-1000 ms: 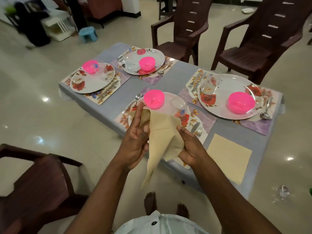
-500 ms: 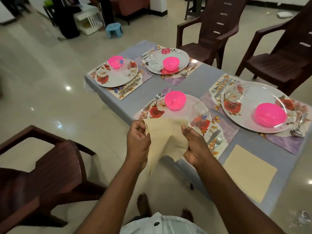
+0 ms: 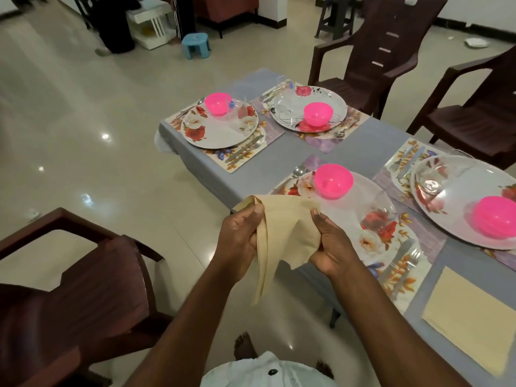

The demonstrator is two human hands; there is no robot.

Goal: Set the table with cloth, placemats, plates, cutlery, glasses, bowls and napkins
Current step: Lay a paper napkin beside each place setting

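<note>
Shiny cream floor tiles (image 3: pixel 97 113) all around, with a low worktop (image 3: pixel 360 155) under a grey-blue cloth (image 3: pixel 251 174) running off to the right. Four places are laid on it, each one a flowery placemat with a plate, a pink bowl, a clear glass and some cutlery. The nearest plate (image 3: pixel 346 219) has its pink bowl (image 3: pixel 334 184) sitting at the far side and a glass (image 3: pixel 381 212) towards the right, with a fork (image 3: pixel 402 261) lying on the placemat (image 3: pixel 402 277) beside it and a spoon (image 3: pixel 298 171) at the far left corner.

Out in front of that place, just off the worktop's edge, the person is holding a beige napkin (image 3: pixel 284 230) in the air. The left hand (image 3: pixel 241 238) grips its left edge, fingers curled round the bunched fabric, and the right hand (image 3: pixel 332 247) pinches the right side, thumb on top. The bottom of the napkin hangs down in a long point between the forearms.

A second napkin (image 3: pixel 472 322) lies flat on the cloth at the near right end. Dark brown plastic chairs stand round about: one (image 3: pixel 69 289) at the near left, two on the far side (image 3: pixel 371 60). A little blue stool (image 3: pixel 195 46) is way back on the floor.
</note>
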